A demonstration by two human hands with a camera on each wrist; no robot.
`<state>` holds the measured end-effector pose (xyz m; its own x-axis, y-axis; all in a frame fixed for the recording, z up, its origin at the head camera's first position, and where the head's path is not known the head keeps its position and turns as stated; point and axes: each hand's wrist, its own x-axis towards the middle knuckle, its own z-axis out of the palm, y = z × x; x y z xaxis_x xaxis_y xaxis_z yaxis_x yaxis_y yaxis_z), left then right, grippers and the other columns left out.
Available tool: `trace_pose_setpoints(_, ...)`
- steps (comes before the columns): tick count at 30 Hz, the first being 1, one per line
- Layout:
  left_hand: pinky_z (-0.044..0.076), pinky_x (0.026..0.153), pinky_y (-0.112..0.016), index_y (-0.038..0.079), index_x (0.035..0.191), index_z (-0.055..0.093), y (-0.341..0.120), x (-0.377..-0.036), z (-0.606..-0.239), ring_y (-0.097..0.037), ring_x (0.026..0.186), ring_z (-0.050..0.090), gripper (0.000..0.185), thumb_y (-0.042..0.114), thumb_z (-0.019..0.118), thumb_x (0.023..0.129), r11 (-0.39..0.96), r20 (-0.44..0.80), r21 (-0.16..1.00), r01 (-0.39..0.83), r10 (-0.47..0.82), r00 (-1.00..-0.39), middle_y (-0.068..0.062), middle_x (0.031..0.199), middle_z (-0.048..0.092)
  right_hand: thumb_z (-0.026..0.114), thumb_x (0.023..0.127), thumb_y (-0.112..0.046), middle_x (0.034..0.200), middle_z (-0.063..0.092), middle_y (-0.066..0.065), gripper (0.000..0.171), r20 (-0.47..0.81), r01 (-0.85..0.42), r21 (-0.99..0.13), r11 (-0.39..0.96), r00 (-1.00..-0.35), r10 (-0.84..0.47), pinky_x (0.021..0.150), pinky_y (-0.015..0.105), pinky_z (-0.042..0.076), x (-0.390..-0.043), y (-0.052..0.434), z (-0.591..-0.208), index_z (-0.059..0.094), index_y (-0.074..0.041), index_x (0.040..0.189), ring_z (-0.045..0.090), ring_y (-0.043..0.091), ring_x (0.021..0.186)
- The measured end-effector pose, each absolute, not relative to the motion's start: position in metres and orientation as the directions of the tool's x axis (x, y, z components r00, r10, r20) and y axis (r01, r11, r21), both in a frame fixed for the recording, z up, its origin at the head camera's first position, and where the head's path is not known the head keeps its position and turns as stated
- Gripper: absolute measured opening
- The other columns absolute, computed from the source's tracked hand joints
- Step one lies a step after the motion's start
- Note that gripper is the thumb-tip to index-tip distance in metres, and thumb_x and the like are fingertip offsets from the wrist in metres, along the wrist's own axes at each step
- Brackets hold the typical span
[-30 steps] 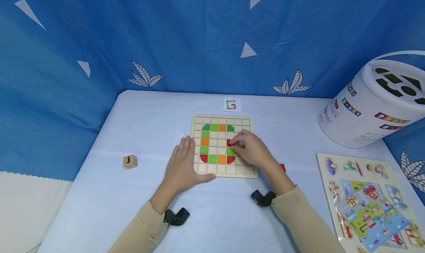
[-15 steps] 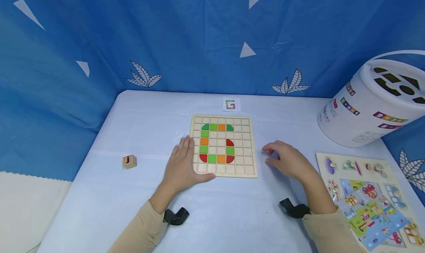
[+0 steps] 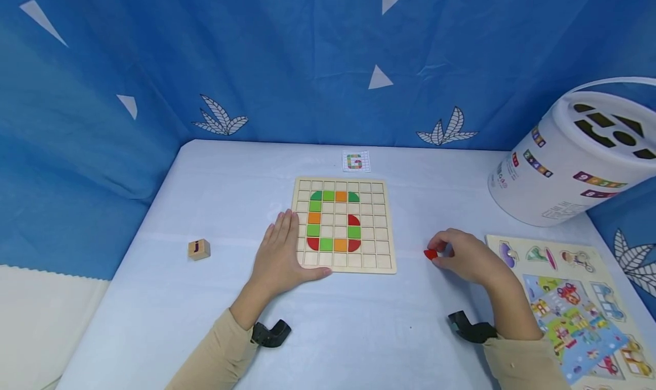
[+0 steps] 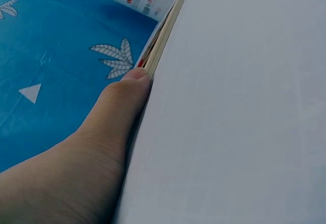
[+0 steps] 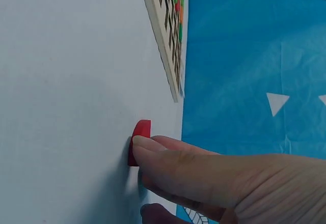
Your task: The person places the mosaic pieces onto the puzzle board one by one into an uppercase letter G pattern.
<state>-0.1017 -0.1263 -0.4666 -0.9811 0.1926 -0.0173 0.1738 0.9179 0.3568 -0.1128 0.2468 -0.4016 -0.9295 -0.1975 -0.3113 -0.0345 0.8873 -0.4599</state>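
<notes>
A square wooden grid board (image 3: 378, 260) lies mid-table, with green, orange and red tiles set in its cells in a broken ring. Along its left and front edges rests my left hand (image 3: 279, 262), fingers straight, thumb at the front edge. In the left wrist view the thumb (image 4: 119, 99) touches the board's side (image 4: 165, 35). To the right of the board, my right hand (image 3: 463, 256) pinches a red tile (image 3: 430, 254) between thumb and fingers. The right wrist view shows that red tile (image 5: 141, 132) tilted up on the white cloth, one side rounded.
A small card (image 3: 356, 161) with a coloured G pattern lies behind the board. A wooden letter block (image 3: 199, 249) sits at left. On the right stand a white bucket (image 3: 538, 179) and a picture puzzle board (image 3: 499, 243) with cards on top. Blue curtain hangs behind.
My right hand has let go of a red quarter-round tile in the board, moved right and picked up another red tile from the cloth. My left hand has stayed in place.
</notes>
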Motion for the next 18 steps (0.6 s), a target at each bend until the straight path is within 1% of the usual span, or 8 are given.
trace_pose_setpoints(5,0.012,0.126,-0.049,0.005,0.159,0.009,-0.127,-0.102,-0.467,-0.029,0.157,0.004,0.137,0.09,0.057,0.065,0.916,-0.017,0.362,0.173,0.192,-0.981,-0.011,0.169,0.005,0.078,0.084,-0.012,0.094,0.063,0.004,0.019,-0.296,-0.039,-0.48,0.877,-0.933,-0.204,0.074,0.034,0.052,-0.115,0.247,-0.405,0.067,-0.015,0.099,0.055,0.022,0.089)
trace_pose_setpoints(8,0.012,0.126,-0.049,0.005,0.159,0.008,-0.127,-0.102,-0.468,-0.028,0.157,0.003,0.137,0.09,0.058,0.064,0.916,-0.018,0.363,0.172,0.191,-0.981,-0.011,0.169,0.005,0.078,0.084,-0.013,0.089,0.063,0.003,0.017,-0.278,-0.039,-0.498,0.867,-0.939,-0.203,0.07,0.03,0.048,-0.117,0.246,-0.407,0.066,-0.016,0.096,0.054,0.022,0.086)
trace_pose_setpoints(11,0.012,0.126,-0.049,0.005,0.159,0.008,-0.127,-0.102,-0.468,-0.028,0.157,0.003,0.137,0.091,0.057,0.064,0.916,-0.018,0.362,0.173,0.192,-0.981,-0.011,0.169,0.004,0.077,0.084,-0.012,0.087,0.062,0.003,0.017,-0.255,-0.05,-0.523,0.851,-0.943,-0.213,0.069,0.03,0.047,-0.118,0.244,-0.409,0.065,-0.016,0.095,0.054,0.022,0.085)
trace_pose_setpoints(13,0.012,0.126,-0.049,0.005,0.159,0.008,-0.127,-0.102,-0.468,-0.028,0.157,0.003,0.137,0.091,0.057,0.064,0.917,-0.018,0.359,0.172,0.191,-0.981,-0.011,0.169,0.004,0.076,0.084,-0.01,0.087,0.061,0.003,0.018,-0.244,-0.064,-0.539,0.84,-0.943,-0.228,0.069,0.03,0.047,-0.12,0.243,-0.41,0.066,-0.015,0.098,0.054,0.021,0.085)
trace_pose_setpoints(18,0.012,0.126,-0.049,0.005,0.16,0.008,-0.127,-0.102,-0.469,-0.028,0.157,0.003,0.138,0.091,0.057,0.064,0.916,-0.018,0.362,0.171,0.19,-0.982,-0.011,0.169,0.004,0.071,0.089,-0.009,0.092,0.062,0.004,0.025,-0.232,-0.094,-0.567,0.818,-0.935,-0.268,0.073,0.031,0.048,-0.123,0.24,-0.411,0.068,-0.014,0.113,0.053,0.021,0.086)
